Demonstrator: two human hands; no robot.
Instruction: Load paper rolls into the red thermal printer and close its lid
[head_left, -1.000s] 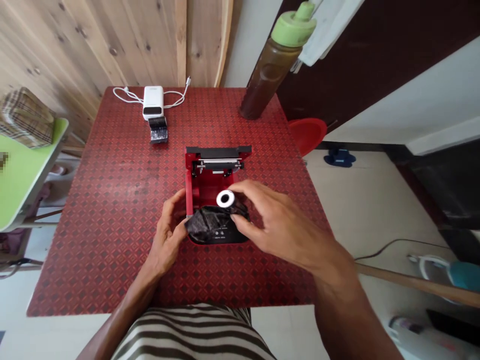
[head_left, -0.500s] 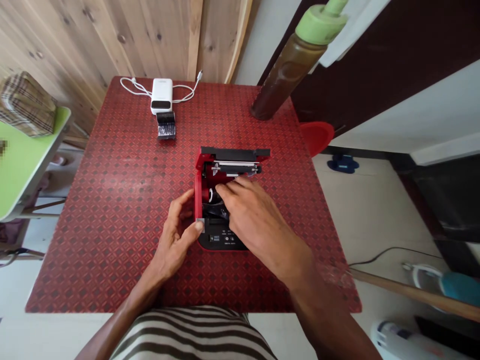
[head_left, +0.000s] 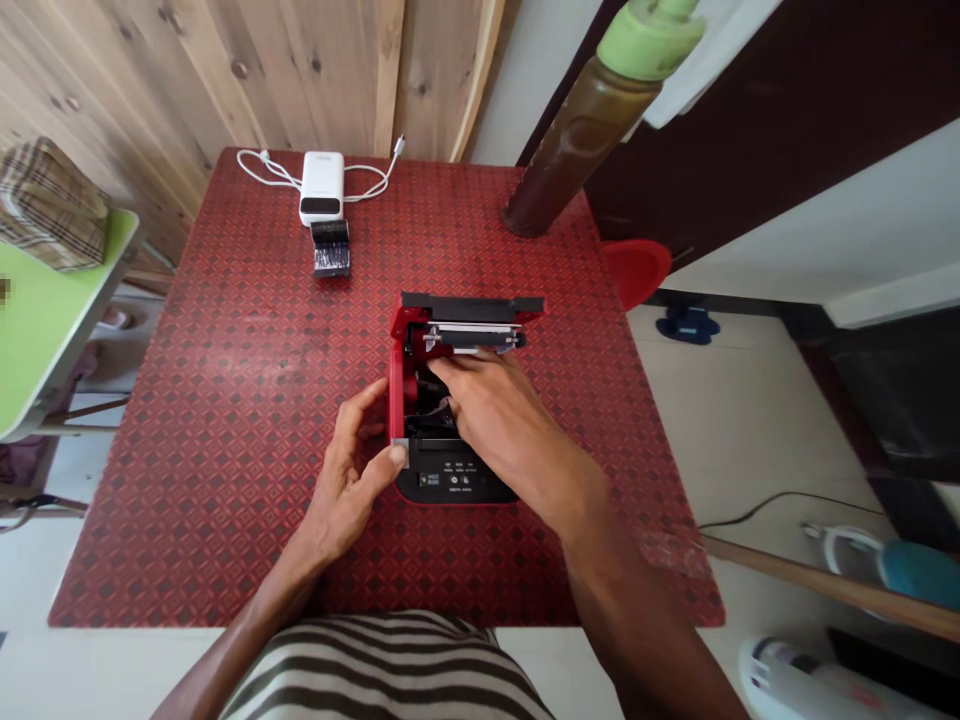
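A red and black printer (head_left: 463,482), its lid (head_left: 472,308) raised, sits on the red patterned table (head_left: 247,400). My left hand (head_left: 352,460) grips the printer's left side, thumb on the front corner and fingers along the outer wall. Inside the open compartment is my right hand (head_left: 502,405), its fingers curled down and their tips hidden. What those fingers hold cannot be made out. Glossy black film (head_left: 435,415) shows beside them, in the compartment's front part. A metal-ended roller (head_left: 472,338) is on the underside of the lid.
A white power bank (head_left: 322,185) with a white cable (head_left: 367,190) lies at the back left, a black film piece (head_left: 331,250) just in front of it. At the back right stands a tall brown bottle (head_left: 570,140) with a green cap. A red stool (head_left: 637,272) is beyond the right edge.
My right hand has shifted slightly back and left inside the printer. The white-ended core by its fingertips has gone from sight. My left hand keeps its place.
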